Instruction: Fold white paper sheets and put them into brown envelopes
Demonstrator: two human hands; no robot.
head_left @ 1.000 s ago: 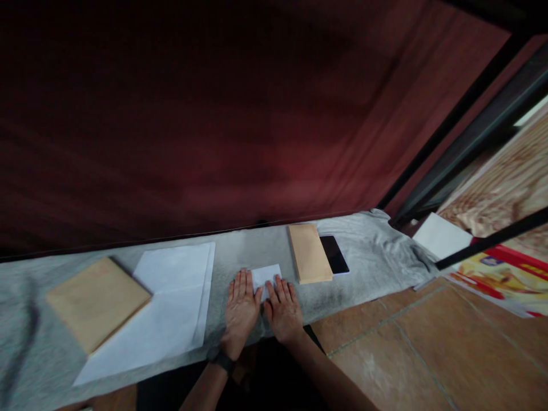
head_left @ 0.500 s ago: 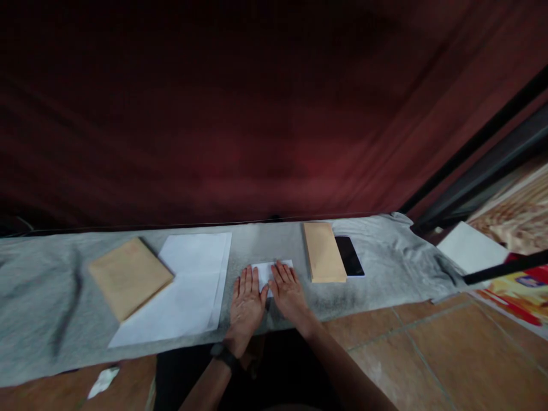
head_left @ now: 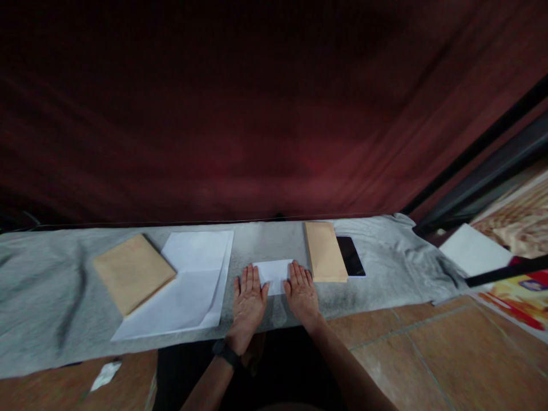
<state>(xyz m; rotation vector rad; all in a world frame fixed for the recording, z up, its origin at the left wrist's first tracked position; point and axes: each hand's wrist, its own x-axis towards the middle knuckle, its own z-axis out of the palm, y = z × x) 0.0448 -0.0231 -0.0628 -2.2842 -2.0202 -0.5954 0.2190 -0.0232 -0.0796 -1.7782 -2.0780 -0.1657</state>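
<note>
A small folded sheet of white paper [head_left: 275, 276] lies flat on the grey cloth [head_left: 265, 240] in front of me. My left hand [head_left: 249, 297] rests palm down over its left end, fingers stretched forward. Over the right end lies my right hand [head_left: 302, 291], also flat with fingers out. The middle of the paper shows between the two thumbs; its ends are partly hidden under the hands. Just beyond my right fingertips is a stack of brown envelopes [head_left: 326, 252].
A dark-screened phone [head_left: 351, 256] lies partly beneath the envelopes. On the left, more brown envelopes [head_left: 133, 273] rest on large white sheets [head_left: 188, 297]. A dark red curtain [head_left: 274, 142] hangs behind the cloth. A white scrap [head_left: 105, 375] lies on the tiled floor [head_left: 428, 342].
My right hand has slid to the right along the folded paper, uncovering more of its middle. My left hand stays at the left end.
</note>
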